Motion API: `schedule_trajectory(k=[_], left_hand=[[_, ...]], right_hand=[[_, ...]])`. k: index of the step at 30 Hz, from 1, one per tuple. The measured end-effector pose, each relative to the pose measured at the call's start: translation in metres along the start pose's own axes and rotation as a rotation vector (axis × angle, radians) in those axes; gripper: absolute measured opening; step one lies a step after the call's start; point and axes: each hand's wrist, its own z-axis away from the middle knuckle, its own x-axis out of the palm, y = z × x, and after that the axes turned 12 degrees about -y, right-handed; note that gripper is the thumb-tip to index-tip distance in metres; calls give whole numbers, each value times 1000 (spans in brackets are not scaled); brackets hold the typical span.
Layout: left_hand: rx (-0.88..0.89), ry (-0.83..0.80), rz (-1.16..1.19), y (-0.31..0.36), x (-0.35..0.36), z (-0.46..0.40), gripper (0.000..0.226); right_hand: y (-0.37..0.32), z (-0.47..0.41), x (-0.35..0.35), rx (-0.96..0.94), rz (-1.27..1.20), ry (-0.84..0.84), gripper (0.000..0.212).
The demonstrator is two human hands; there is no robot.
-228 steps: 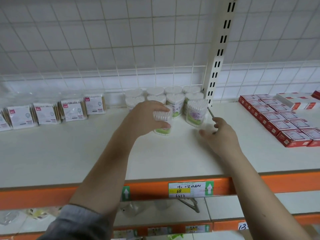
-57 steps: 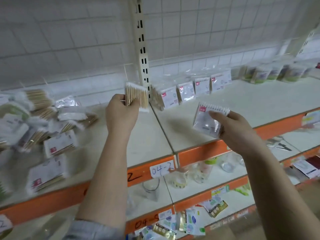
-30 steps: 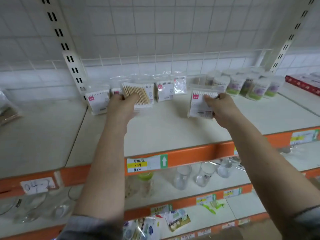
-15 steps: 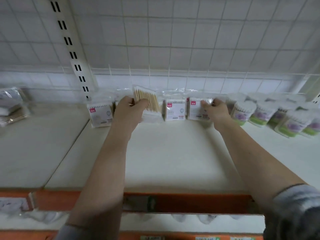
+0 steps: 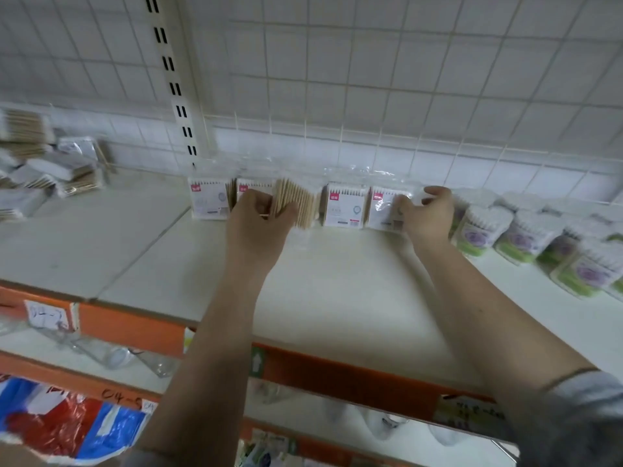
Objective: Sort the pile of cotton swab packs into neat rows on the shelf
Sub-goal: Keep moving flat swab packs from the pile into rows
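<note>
White shelf [image 5: 337, 298], left hand [image 5: 256, 224] gripping pack [image 5: 296, 203]

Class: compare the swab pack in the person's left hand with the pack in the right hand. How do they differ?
The left hand grips its pack showing bare wooden sticks; the right hand holds its pack label forward. The left pack sits mid-row; the right pack ends the row. Both are clear-wrapped.

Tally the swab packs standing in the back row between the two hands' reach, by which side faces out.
White label side out: 4, including the far-left pack and the pack gripped by the right hand
Wooden sticks side out: 1, the pack held by the left hand
Total: 5
</note>
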Motion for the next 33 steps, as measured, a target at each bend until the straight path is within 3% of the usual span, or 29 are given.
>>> schedule_trajectory(k=[2, 5, 11, 15, 17, 19, 21, 25, 27, 29, 31, 33], left_hand=[[47, 38, -38, 4, 5, 7, 17], [148, 57, -96, 6, 13, 17, 19], [546, 60, -347, 1, 33, 24, 13], [723, 11, -396, -1, 40, 29, 15], [746, -46, -389, -2, 41, 30, 15], [740, -103, -379, -3, 41, 30, 18], [684, -119, -355, -4, 37, 29, 24], [370, -106, -269, -2, 29, 25, 26], [220, -178, -116, 2, 30, 23, 15], [118, -292, 60, 10, 34, 20, 21], [113, -371, 113, 18, 39, 18, 24], [161, -399, 97, 23, 44, 15, 13]], right_hand=[[-7, 7, -2, -56, -17, -21, 33], [-29, 23, -7, -98, -50, -213, 11], [-64, 59, -20, 10, -123, -661, 39], [-67, 66, -29, 67, -148, -783, 24], [-64, 67, -31, 117, -164, -793, 28], [-61, 68, -35, 155, -192, -795, 32], [-58, 69, -40, 158, -264, -778, 22], [-51, 71, -50, 152, -425, -624, 5], [-45, 74, -53, 155, -477, -561, 6], [-38, 78, -54, 155, -514, -517, 9], [-30, 85, -52, 159, -544, -492, 12], [-21, 91, -52, 158, -521, -482, 14]])
